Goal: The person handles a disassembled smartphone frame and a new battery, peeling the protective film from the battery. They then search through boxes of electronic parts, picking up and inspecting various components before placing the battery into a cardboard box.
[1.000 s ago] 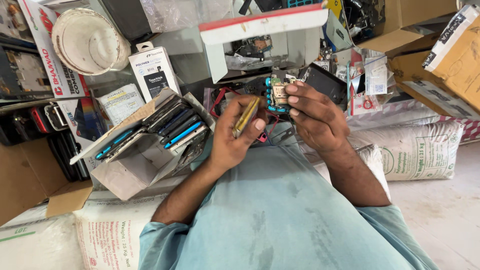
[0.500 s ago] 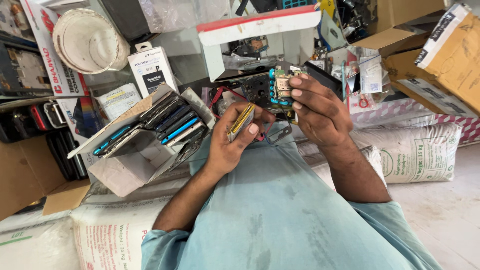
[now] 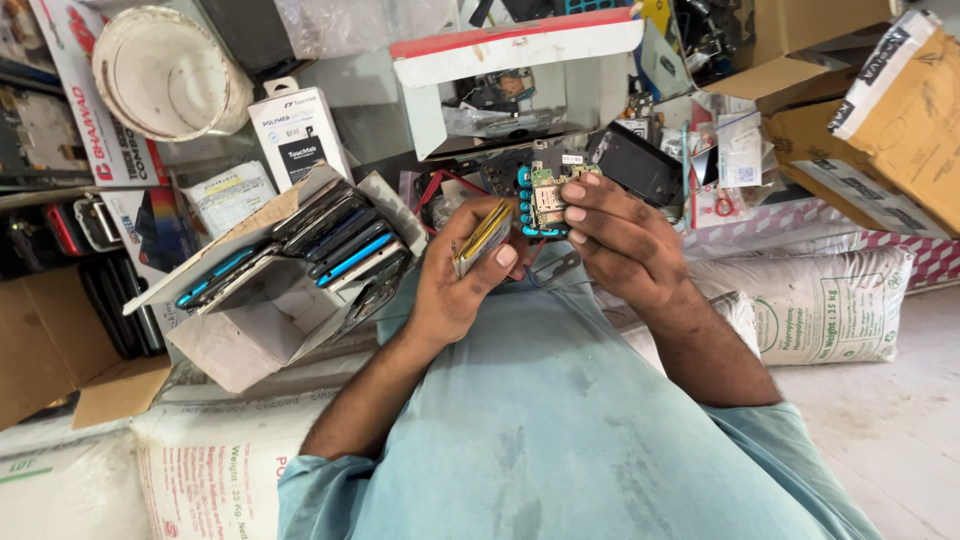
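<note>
Left hand (image 3: 455, 285) was closed around a flat yellowish slab (image 3: 483, 237), thumb pressed on its face and fingers curled behind, holding it edge-up just above the lap. Right hand (image 3: 620, 245) pinched an opened phone body (image 3: 545, 195) by its lower end, fingertips on the bared board, holding it a little higher and just beside the slab, the two not quite touching. By the look of it the stripping was well along: the back was off, the green circuit board and teal frame lay exposed, and the slab seemed already out of it; the board itself sat in place. The body looked small, grimy and cluttered with tiny parts. Beyond, to the left, an open cardboard box (image 3: 250, 340) held a row of phones (image 3: 335, 245) on edge; farther off stood a white tray box (image 3: 520, 80).
</note>
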